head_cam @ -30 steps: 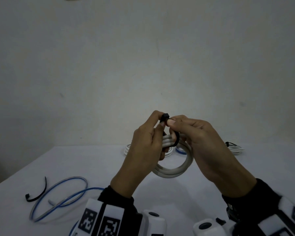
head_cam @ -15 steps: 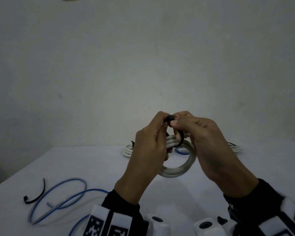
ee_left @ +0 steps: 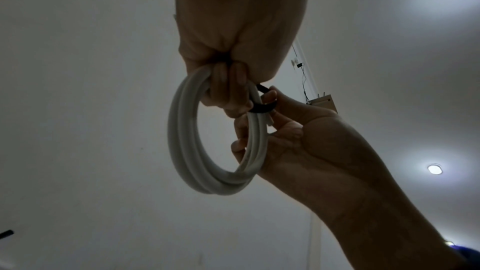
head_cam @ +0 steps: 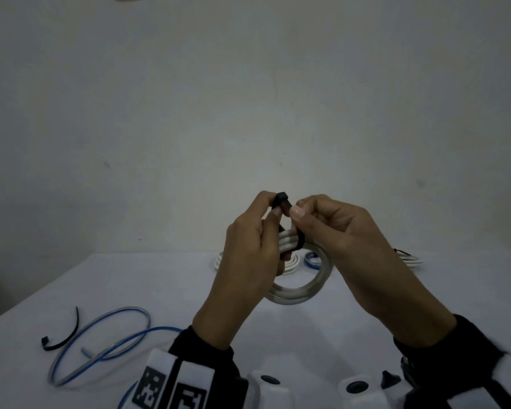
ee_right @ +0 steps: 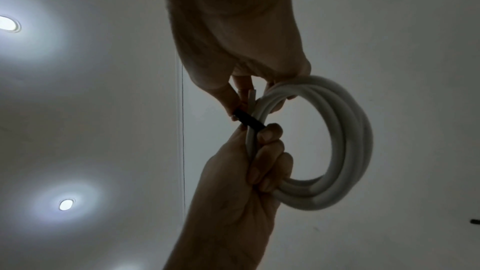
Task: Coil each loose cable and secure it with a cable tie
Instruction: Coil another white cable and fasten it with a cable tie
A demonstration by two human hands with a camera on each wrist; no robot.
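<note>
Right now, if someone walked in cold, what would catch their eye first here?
Both hands, raised mid-frame above the table: the left hand and right hand hold a white cable coil, pinching a black cable tie looped around it. Next, the loose blue cable lying uncoiled at the table's near left, a spare black tie beside it.

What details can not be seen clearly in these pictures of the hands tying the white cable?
- Head view: whether the black cable tie has its tail through its head; the fingertips of the left hand and right hand cover it.
- Head view: the tied coils on the table behind; the hands hide most of them.
- Wrist views: most of the tie; fingers hide it.
</note>
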